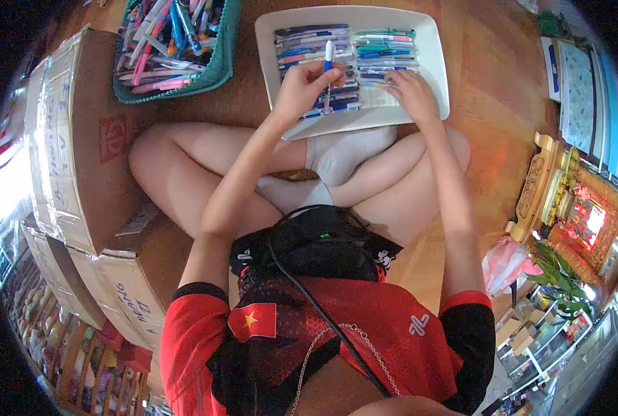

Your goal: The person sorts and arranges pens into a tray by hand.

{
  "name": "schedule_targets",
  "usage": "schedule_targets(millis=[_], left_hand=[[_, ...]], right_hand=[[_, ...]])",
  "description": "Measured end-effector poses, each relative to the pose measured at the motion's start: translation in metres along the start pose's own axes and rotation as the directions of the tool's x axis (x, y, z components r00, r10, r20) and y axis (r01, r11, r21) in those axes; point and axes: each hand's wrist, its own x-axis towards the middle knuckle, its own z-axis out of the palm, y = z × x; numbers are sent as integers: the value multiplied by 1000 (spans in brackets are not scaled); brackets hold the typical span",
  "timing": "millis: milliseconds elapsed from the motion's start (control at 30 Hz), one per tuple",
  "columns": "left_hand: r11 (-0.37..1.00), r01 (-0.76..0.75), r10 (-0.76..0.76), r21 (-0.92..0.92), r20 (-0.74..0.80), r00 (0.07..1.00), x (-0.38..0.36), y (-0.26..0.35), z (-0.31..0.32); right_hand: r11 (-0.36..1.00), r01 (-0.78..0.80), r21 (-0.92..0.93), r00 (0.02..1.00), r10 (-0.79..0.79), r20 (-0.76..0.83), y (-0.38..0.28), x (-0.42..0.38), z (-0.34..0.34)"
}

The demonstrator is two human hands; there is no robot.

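Observation:
My left hand (309,87) is closed around a blue and white pen (328,59), which stands roughly upright over the left row of pens. Under both hands lies a white tray (436,76) with two rows of pens laid side by side. My right hand (409,91) is over the lower end of the right row (385,52), its fingertips at the pens there; whether they grip one is too small to tell. Bare tray bottom shows just below the fingers of my right hand.
A teal basket (222,59) full of loose pens stands at the upper left. Cardboard boxes (80,139) are stacked on the left. On the right are a carved wooden piece (534,184), a plastic bag (507,263) and a green plant (562,281). My crossed legs are below the tray.

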Motion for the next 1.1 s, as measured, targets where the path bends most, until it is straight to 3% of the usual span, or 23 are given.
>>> schedule_targets(millis=[333, 400, 467, 500, 600, 633, 733, 867, 967, 1100], left_hand=[[1000, -4, 4, -9, 4, 1000, 2, -1, 2], [995, 9, -13, 97, 43, 999, 1, 3, 2], [959, 24, -49, 283, 82, 995, -2, 14, 8], [877, -149, 116, 456, 101, 988, 0, 1, 10], [804, -310, 243, 507, 197, 950, -7, 9, 29], [787, -383, 323, 484, 206, 924, -8, 1, 32], [702, -486, 410, 520, 262, 874, -7, -13, 36], [649, -384, 298, 657, 246, 923, 1, -6, 45], [515, -313, 228, 798, 225, 947, 24, -17, 67], [291, -393, 315, 872, 301, 900, 48, -50, 83]], right_hand=[[1000, 3, -24, 997, -5, -71, 10, 3, 7], [1000, -23, 13, 990, 25, -138, 4, 1, 2], [947, -91, 309, 984, 133, -118, -22, 4, -19], [886, -123, 447, 979, 183, -94, -36, 4, -24], [613, -104, 783, 976, 215, -39, -58, -6, -21], [606, -129, 785, 973, 230, -17, -56, -8, -18], [637, -211, 741, 959, 283, 30, -31, -22, -11], [716, -296, 632, 942, 330, 67, 7, -29, -23], [895, -301, 331, 944, 329, -30, 28, -27, -15], [968, -252, 18, 952, 251, -178, 35, -28, -9]])
